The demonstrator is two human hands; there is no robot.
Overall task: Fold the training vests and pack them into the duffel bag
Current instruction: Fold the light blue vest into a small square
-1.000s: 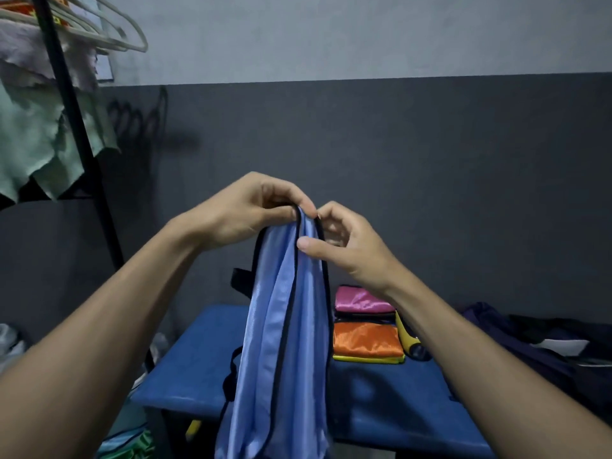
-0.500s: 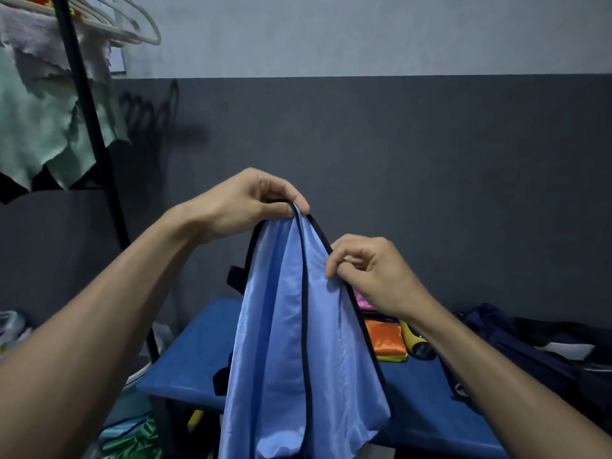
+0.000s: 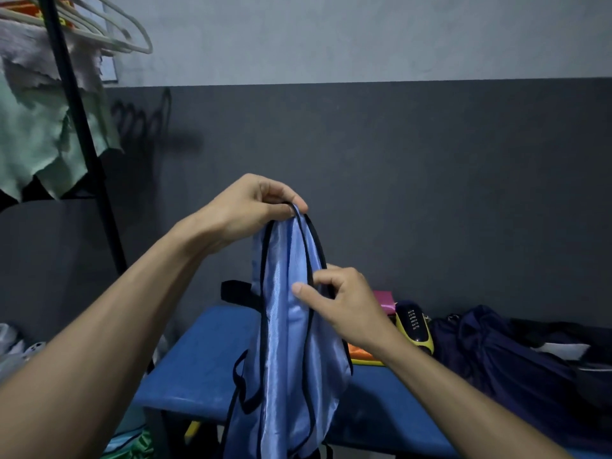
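Note:
A light blue training vest (image 3: 291, 366) with black trim hangs in the air above the blue table (image 3: 205, 366). My left hand (image 3: 251, 207) pinches its shoulder straps together at the top. My right hand (image 3: 341, 303) pinches the black trim on the vest's right edge, lower down. Folded vests lie on the table behind my right hand: a pink one (image 3: 384, 298) and an orange one with a yellow edge (image 3: 359, 356), both mostly hidden. The dark navy duffel bag (image 3: 503, 362) lies slumped on the right of the table.
A black clothes rack pole (image 3: 79, 134) stands at the left with pale hangers (image 3: 109, 31) and green and grey cloths (image 3: 36, 144) on it. A yellow and black object (image 3: 415, 329) lies on the table beside the bag. Green fabric (image 3: 132, 448) lies on the floor.
My right hand has let go of the vest's top and slid down its right edge. The vest spread out, then hangs narrower again. My left hand stays at the top.

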